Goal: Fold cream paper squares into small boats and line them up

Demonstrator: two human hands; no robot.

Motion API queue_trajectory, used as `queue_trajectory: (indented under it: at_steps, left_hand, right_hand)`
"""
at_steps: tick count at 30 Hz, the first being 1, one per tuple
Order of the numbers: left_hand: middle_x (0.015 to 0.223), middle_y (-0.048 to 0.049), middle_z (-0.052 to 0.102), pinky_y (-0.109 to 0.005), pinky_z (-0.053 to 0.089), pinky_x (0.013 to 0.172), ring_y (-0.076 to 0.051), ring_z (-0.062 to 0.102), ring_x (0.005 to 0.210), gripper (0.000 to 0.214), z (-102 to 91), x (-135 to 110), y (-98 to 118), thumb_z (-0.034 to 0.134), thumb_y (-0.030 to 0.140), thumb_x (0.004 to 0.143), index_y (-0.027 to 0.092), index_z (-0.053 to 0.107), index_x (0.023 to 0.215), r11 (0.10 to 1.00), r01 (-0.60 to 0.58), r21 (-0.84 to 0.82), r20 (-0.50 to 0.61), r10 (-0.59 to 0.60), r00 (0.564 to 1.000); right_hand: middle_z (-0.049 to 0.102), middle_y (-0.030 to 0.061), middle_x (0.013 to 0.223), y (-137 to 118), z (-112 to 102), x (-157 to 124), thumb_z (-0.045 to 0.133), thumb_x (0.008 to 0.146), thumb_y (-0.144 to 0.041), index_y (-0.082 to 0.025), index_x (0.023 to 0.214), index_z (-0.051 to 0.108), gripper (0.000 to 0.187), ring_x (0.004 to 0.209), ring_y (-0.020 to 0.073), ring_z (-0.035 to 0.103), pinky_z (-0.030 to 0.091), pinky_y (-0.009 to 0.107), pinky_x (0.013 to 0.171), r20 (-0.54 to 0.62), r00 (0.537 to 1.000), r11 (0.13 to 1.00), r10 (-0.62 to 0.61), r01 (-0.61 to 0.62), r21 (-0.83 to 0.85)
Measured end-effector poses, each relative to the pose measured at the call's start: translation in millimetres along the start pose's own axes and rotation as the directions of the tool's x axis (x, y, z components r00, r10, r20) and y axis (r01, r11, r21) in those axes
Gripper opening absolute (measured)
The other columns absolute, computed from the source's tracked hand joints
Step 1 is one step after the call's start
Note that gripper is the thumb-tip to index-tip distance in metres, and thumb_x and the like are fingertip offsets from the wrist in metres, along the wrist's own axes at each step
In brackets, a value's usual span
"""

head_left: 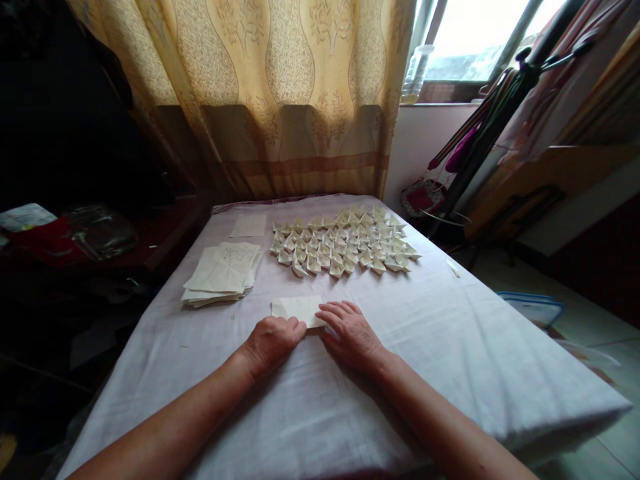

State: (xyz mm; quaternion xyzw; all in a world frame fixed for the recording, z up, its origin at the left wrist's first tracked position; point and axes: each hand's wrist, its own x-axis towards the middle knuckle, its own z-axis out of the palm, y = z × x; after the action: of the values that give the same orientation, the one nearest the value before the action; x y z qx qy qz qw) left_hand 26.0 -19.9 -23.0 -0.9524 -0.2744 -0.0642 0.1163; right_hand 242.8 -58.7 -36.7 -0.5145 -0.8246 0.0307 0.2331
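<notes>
A cream sheet of paper (pixel 297 307), which looks folded over, lies on the table in front of me. My left hand (pixel 277 340) is closed, its curled fingers gripping the paper's near left edge. My right hand (pixel 350 331) rests on the right end of the same paper, fingers stretched out and lying flat. Beyond them, several rows of small folded paper boats (pixel 340 243) stand close together. To the left is a stack of paper sheets (pixel 223 270), the top one bearing faint writing. Behind the stack lies a single flat sheet (pixel 249 225).
A white cloth (pixel 320 413) covers the table. A small pale scrap (pixel 453 268) lies near its right edge. A patterned curtain (pixel 290 87) hangs behind the table. To the right stands a dark coat rack (pixel 480 153); on the left, a red bag (pixel 47 240) sits on dark furniture.
</notes>
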Motion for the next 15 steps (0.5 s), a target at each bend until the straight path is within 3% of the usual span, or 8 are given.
queue_trajectory:
  at_steps: [5, 10, 12, 15]
  left_hand:
    - [0.088, -0.0056, 0.072, -0.025, 0.053, 0.064, -0.017, 0.070, 0.074, 0.021, 2.4, -11, -11, 0.042, 0.013, 0.098, 0.019, 0.062, 0.101, 0.997, -0.070, -0.019, -0.095, 0.067, 0.993]
    - [0.108, -0.0079, 0.073, -0.035, 0.055, 0.089, -0.019, 0.068, 0.102, 0.027, 10.3, -25, -24, 0.041, 0.014, 0.099, 0.021, 0.066, 0.108, 0.984, -0.155, -0.093, -0.298, 0.121, 0.947]
    - [0.108, -0.0085, 0.073, -0.038, 0.054, 0.092, -0.021, 0.067, 0.103, 0.026, 11.8, -31, -25, 0.043, 0.014, 0.098, 0.020, 0.068, 0.104, 0.987, -0.118, -0.107, -0.307, 0.080, 0.948]
    - [0.103, -0.0075, 0.073, -0.037, 0.055, 0.087, -0.021, 0.068, 0.096, 0.023, 9.2, -37, -21, 0.047, 0.014, 0.097, 0.020, 0.069, 0.102, 0.989, -0.062, -0.135, -0.267, 0.024, 0.963]
  right_hand:
    - [0.063, 0.0121, 0.132, 16, 1, 1, 0.065, 0.081, -0.014, -0.023, 0.115, 0.069, 0.036, 0.120, 0.0277, 0.056, 0.039, 0.048, 0.104, -0.039, 0.997, 0.996, -0.071, 0.069, -0.047]
    - [0.070, 0.0075, 0.122, 10, 0, -3, 0.059, 0.091, -0.020, -0.023, 0.100, 0.072, 0.017, 0.115, 0.0249, 0.060, 0.041, 0.044, 0.102, -0.097, 0.948, 0.952, -0.304, 0.298, -0.071]
    - [0.072, 0.0055, 0.117, 0, 1, -2, 0.055, 0.093, -0.018, -0.022, 0.097, 0.070, 0.016, 0.111, 0.0225, 0.062, 0.041, 0.041, 0.102, -0.074, 0.924, 0.926, -0.375, 0.371, -0.070]
    - [0.074, 0.0056, 0.108, -12, 5, 1, 0.053, 0.093, -0.015, -0.020, 0.090, 0.068, 0.016, 0.099, 0.0203, 0.066, 0.044, 0.037, 0.097, -0.043, 0.925, 0.926, -0.377, 0.375, -0.043]
